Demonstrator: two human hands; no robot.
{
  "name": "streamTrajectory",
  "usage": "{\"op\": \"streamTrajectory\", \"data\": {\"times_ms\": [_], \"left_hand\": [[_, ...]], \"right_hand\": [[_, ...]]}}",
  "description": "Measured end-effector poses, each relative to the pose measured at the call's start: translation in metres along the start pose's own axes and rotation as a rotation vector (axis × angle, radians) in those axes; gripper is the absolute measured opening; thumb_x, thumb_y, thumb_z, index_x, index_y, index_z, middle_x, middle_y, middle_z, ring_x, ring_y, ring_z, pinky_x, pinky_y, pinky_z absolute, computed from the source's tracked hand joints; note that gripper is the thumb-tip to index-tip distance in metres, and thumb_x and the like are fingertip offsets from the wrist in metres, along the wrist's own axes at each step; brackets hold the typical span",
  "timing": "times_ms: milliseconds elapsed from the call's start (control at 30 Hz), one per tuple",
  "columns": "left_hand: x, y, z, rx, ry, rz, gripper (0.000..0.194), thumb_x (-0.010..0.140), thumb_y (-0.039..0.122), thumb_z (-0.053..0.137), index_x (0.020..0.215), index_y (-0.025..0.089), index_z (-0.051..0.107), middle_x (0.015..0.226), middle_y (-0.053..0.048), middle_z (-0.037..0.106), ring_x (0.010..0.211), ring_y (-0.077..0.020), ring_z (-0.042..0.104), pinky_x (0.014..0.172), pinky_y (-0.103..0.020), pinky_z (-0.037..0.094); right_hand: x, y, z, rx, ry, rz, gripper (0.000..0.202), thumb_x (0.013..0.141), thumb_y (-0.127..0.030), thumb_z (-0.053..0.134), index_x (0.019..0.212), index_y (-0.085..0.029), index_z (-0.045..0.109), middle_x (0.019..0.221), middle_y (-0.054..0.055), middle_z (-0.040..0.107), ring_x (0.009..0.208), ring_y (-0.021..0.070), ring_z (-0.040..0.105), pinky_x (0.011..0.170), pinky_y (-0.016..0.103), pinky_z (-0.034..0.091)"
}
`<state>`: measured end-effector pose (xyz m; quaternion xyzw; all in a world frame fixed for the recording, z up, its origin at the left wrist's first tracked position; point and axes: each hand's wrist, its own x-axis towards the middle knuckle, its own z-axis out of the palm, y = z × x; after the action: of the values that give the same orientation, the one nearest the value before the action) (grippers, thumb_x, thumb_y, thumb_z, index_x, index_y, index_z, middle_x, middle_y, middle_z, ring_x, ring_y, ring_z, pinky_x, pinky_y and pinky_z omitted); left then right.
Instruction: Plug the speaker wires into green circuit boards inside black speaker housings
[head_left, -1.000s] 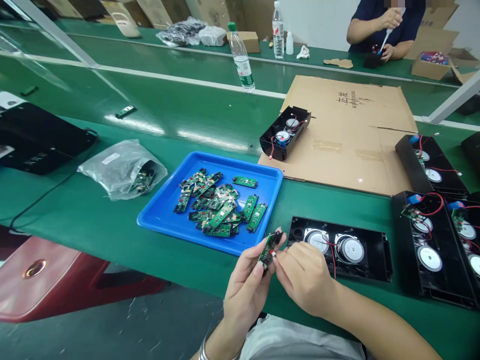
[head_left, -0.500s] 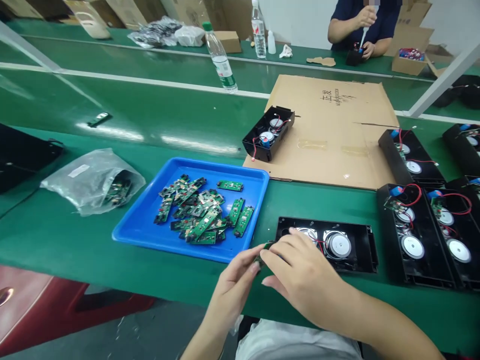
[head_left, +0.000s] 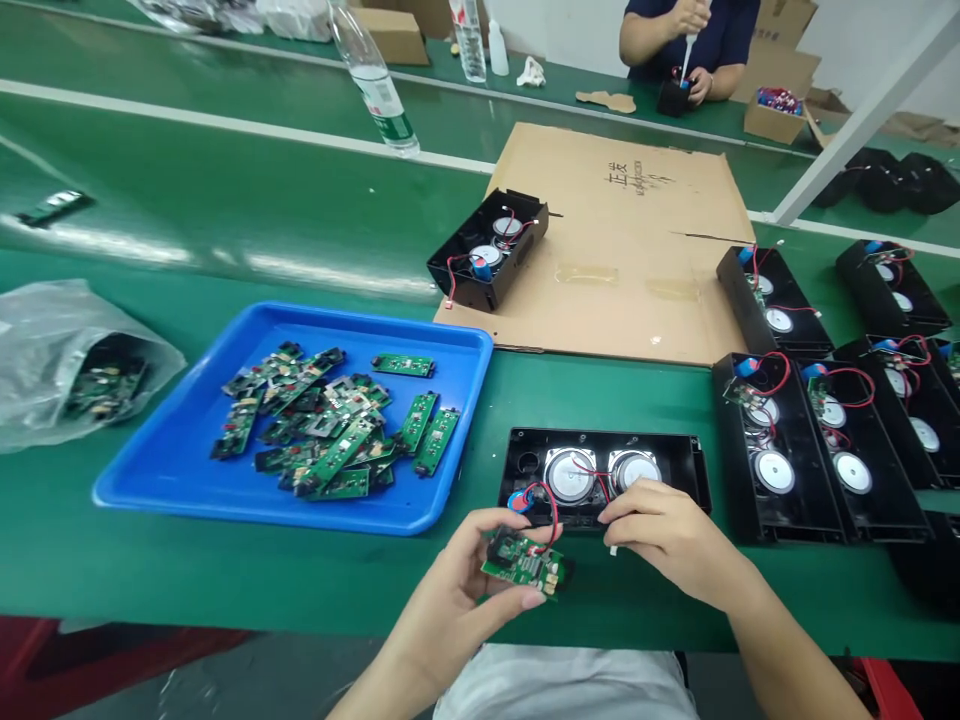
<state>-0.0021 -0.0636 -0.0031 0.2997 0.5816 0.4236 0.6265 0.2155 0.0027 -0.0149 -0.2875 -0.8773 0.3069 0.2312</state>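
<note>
Circuit board [head_left: 523, 563] sits in your left hand [head_left: 463, 585], gripped between thumb and fingers just off the near edge of a black case [head_left: 679, 457]. Your right hand [head_left: 667, 530] is pinched closed, with one small white plug [head_left: 613, 550] showing below its fingertips. One loop of red wire [head_left: 556, 520] runs from the board to one blue cylinder [head_left: 520, 501] at the case's near left corner, so that connection looks done. The plug is apart from the board, so that end seems unjoined, and the board is outside the case. The case holds two round speakers [head_left: 570, 478].

To your left, the blue tray [head_left: 450, 360] carries three separate boards [head_left: 403, 365] and a pile [head_left: 322, 425] too tangled to count; so is the bunch inside one clear bag [head_left: 45, 370]. Beyond, one case [head_left: 517, 262] with two speakers stands on the cardboard [head_left: 637, 310], no board visible in it. To your right on the bench [head_left: 300, 580], five cases [head_left: 757, 510] show clearly, others cut off; at least three show a board.
</note>
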Motion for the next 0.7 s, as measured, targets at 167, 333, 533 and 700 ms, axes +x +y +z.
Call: {"op": "streamTrajectory", "data": {"times_ms": [167,333,533,700], "left_hand": [[0.012,0.000,0.014,0.315,0.007,0.172,0.037,0.070,0.031,0.068,0.105,0.024,0.059,0.073,0.002,0.073,0.062,-0.0189,0.071,0.061,-0.025,0.057],[0.024,0.005,0.020,0.448,-0.089,0.260,0.050,0.080,0.030,0.058,0.129,0.021,0.050,0.065,0.002,0.073,0.064,-0.0201,0.073,0.062,-0.023,0.058],[0.025,0.006,0.027,0.403,-0.130,0.235,0.052,0.083,0.026,0.057,0.134,0.021,0.047,0.076,-0.001,0.076,0.072,-0.0218,0.074,0.067,-0.025,0.060],[0.027,0.007,0.029,0.341,-0.110,0.190,0.052,0.080,0.024,0.060,0.132,0.021,0.051,0.067,0.001,0.074,0.066,-0.0222,0.073,0.067,-0.028,0.060]], "right_hand": [[0.010,0.004,0.006,0.096,0.140,0.197,0.024,0.091,-0.027,0.054,0.075,-0.016,0.068,0.064,0.002,0.063,0.058,0.0118,0.055,0.055,0.023,0.045],[0.010,0.001,0.007,0.199,0.124,0.269,0.016,0.088,-0.016,0.055,0.081,-0.018,0.070,0.074,0.002,0.061,0.065,0.0121,0.057,0.058,0.022,0.046],[0.009,-0.001,0.012,0.126,0.160,0.249,0.014,0.080,-0.007,0.054,0.073,-0.016,0.061,0.078,0.001,0.054,0.065,0.0105,0.052,0.056,0.020,0.042],[0.006,0.000,0.019,-0.157,0.095,0.083,0.028,0.091,-0.014,0.043,0.066,-0.017,0.055,0.062,-0.001,0.050,0.058,0.0122,0.043,0.054,0.025,0.034]]}}
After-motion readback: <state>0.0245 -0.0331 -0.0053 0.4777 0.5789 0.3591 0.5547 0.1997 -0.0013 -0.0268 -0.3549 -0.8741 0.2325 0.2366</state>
